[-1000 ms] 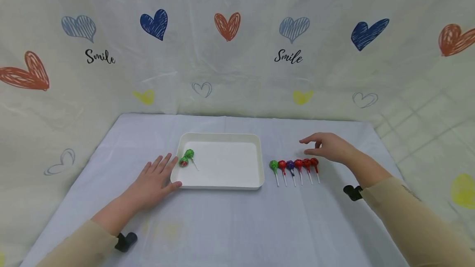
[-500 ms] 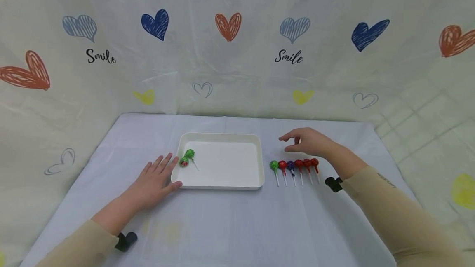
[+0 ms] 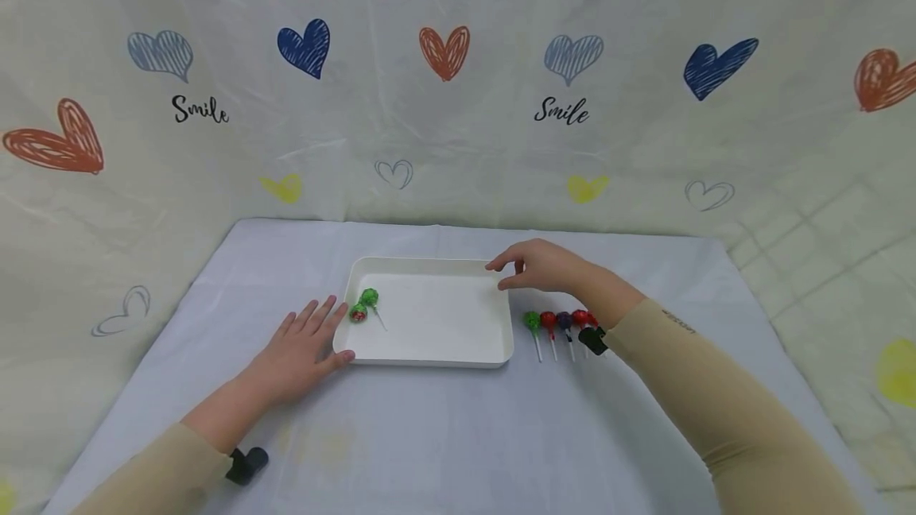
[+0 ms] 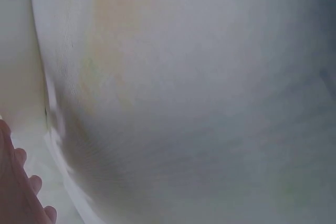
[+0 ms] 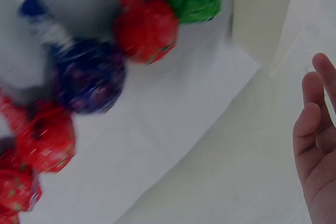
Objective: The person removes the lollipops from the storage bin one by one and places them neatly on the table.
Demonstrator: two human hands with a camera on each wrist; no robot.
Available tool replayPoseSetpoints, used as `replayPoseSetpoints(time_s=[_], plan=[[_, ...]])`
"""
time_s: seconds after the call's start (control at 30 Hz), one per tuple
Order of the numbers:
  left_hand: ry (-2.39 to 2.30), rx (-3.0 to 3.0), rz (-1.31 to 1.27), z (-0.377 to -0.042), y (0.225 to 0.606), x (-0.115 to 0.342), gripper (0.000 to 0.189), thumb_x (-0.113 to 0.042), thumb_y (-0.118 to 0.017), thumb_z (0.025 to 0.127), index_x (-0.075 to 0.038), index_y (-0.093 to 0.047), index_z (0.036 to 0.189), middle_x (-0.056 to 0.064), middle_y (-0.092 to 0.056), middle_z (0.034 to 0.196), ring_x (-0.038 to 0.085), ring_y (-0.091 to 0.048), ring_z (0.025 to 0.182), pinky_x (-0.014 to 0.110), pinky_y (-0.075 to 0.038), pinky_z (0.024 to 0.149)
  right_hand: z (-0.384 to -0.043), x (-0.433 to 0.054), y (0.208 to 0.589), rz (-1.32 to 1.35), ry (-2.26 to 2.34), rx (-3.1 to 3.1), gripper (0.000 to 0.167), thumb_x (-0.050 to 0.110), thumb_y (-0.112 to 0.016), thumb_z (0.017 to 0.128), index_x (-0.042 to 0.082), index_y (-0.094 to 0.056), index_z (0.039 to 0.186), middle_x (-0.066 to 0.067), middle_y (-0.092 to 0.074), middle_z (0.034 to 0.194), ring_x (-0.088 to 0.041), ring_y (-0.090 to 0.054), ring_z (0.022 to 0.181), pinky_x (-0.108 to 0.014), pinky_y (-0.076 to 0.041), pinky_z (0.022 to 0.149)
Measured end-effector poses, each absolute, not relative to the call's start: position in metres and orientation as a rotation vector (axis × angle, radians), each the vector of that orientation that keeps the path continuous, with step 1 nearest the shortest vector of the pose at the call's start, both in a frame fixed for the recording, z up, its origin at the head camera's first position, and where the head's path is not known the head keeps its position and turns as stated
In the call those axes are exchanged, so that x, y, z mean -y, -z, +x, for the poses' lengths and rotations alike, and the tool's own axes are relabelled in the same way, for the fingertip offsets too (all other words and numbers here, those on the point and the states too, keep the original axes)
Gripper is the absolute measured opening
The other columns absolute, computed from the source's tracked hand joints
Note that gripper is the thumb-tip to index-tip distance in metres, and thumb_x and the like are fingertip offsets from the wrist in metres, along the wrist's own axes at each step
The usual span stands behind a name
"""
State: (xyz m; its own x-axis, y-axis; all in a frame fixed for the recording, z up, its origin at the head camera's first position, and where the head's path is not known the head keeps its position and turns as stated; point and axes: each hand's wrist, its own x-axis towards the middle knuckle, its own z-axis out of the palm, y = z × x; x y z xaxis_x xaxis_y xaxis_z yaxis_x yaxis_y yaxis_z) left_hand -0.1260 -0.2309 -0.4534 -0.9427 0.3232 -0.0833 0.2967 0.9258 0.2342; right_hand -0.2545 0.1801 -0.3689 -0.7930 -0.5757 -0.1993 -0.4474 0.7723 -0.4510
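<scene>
My left hand (image 3: 293, 356) lies spread at the left side of a white rectangular tray (image 3: 436, 312), fingertips and thumb right at its rim. Inside the tray near that hand lie two lollipops, one green (image 3: 369, 297) and one green and red (image 3: 358, 313). Over the tray's right edge hovers my right hand (image 3: 540, 267), fingers loosely bent, thumb apart from them, nothing between. Below its wrist runs a row of lollipops: a green one (image 3: 532, 320), a dark purple one (image 5: 89, 77) and several red ones (image 5: 147, 30). The wrist and its black camera cover the row's right end.
A white cloth (image 3: 422, 435) covers the table. Behind it hangs a pale curtain (image 3: 472, 141) printed with hearts and "Smile". A black camera (image 3: 246, 466) sits at my left wrist.
My right hand has moved left from above the lollipop row to the tray's right edge. The left hand and the lollipops have stayed in place.
</scene>
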Motion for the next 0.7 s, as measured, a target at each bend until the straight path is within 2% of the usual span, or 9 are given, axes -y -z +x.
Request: replayPoseSetpoints(time_s=[0.53, 0.7], plan=[[-0.304, -2.970, 0.450, -0.127, 0.456, 0.231, 0.089, -0.066, -0.048, 0.094, -0.015, -0.017, 0.160, 0.012, -0.011, 0.166, 0.040, -0.008, 0.150, 0.064, -0.007, 0.117, -0.276, -0.107, 0.378, -0.918, 0.552, -2.554, 0.039, 0.034, -0.077, 0.088, 0.025, -0.071, 0.125, 0.002, -0.069, 0.120, -0.017, -0.057, 0.085, -0.031, -0.050, 0.070], [-0.299, -2.977, 0.447, -0.128, 0.457, 0.232, 0.090, -0.068, -0.048, 0.094, -0.016, -0.017, 0.160, 0.011, -0.011, 0.166, 0.040, -0.009, 0.150, 0.064, -0.008, 0.117, -0.277, -0.081, 0.379, -0.963, 0.502, -2.526, 0.040, 0.033, -0.076, 0.089, 0.025, -0.070, 0.127, 0.003, -0.068, 0.121, -0.016, -0.058, 0.087, -0.030, -0.051, 0.073]])
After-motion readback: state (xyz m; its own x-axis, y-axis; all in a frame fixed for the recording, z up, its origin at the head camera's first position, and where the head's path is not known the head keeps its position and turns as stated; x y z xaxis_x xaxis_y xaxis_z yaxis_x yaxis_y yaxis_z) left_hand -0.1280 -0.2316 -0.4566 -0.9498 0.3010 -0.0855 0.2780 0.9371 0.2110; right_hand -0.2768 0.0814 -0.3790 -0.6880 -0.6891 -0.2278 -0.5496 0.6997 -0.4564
